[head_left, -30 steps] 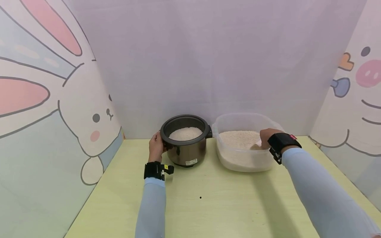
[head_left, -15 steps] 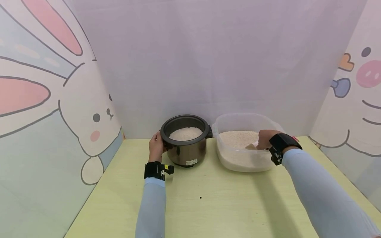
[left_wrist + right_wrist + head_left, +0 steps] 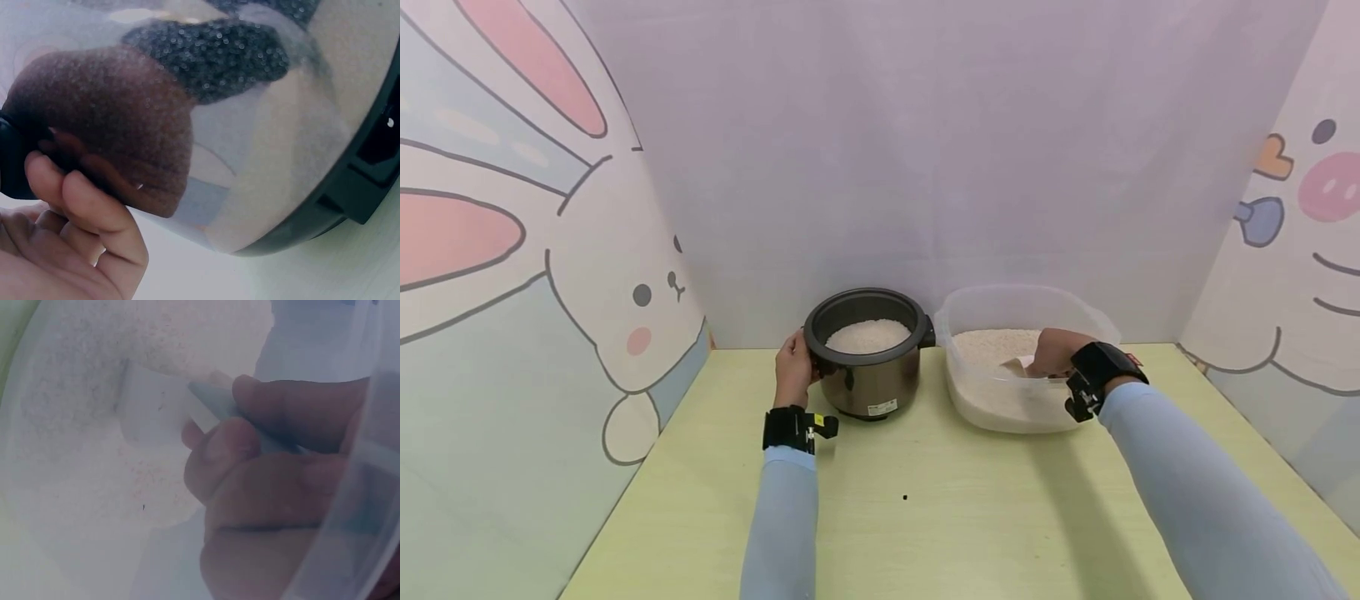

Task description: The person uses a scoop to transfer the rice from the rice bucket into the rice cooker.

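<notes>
In the head view, holds a whitish scoop (image 3: 1017, 365) in the right hand (image 3: 1051, 353), right of centre, inside the clear tub (image 3: 1007, 305) and low against the pale rice (image 3: 988, 343). With the left hand (image 3: 793, 372), grips the rice cooker (image 3: 880, 385) at its left side, near mid-frame, upright on the table (image 3: 970, 508) and just left of the tub. Inside the cooker, a heap of white rice (image 3: 868, 337). Judging by this layout, probably filling the scoop from the tub, with some rice already in the cooker.

In the left wrist view, keeps the fingers (image 3: 97, 206) curled against the black handle (image 3: 12, 164) at the left edge. Across most of the frame, just the cooker's shiny wall, full of reflections. Cannot tell where the thumb lies.

In the right wrist view, pinches the scoop's handle between thumb and curled fingers (image 3: 219, 450), right of centre. Left of them, the scoop's bowl against the rice; cannot tell how full. Next, likely calls for levelling the scoop, lifting it clear of the tub's rim and tipping gently over the cooker.
</notes>
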Motion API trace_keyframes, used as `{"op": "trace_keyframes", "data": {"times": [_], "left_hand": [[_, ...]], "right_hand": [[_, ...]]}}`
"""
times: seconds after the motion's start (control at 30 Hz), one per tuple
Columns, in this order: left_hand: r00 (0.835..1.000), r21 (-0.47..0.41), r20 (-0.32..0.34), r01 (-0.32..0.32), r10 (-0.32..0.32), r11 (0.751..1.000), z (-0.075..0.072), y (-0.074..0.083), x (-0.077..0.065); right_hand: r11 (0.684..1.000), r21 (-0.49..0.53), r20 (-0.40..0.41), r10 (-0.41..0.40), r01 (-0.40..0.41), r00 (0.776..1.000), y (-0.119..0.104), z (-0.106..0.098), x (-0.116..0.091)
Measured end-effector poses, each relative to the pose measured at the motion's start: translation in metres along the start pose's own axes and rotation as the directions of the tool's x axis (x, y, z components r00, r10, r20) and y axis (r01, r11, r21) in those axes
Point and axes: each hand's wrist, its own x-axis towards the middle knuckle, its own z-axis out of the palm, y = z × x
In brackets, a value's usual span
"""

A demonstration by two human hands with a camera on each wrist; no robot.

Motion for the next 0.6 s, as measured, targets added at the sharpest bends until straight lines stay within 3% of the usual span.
{"op": "trace_keyframes", "data": {"times": [0.17, 0.6], "left_hand": [[1.000, 0.006, -0.008, -0.002, 0.002, 1.000, 0.001, 0.000, 0.000], [1.000, -0.005, -0.005, 0.008, -0.008, 1.000, 0.002, -0.001, 0.002]], "right_hand": [[0.999, 0.027, -0.023, -0.033, 0.034, 0.999, -0.002, 0.004, 0.004], [0.974, 0.214, -0.068, -0.057, 0.070, 0.996, -0.001, 0.012, 0.005]]}}
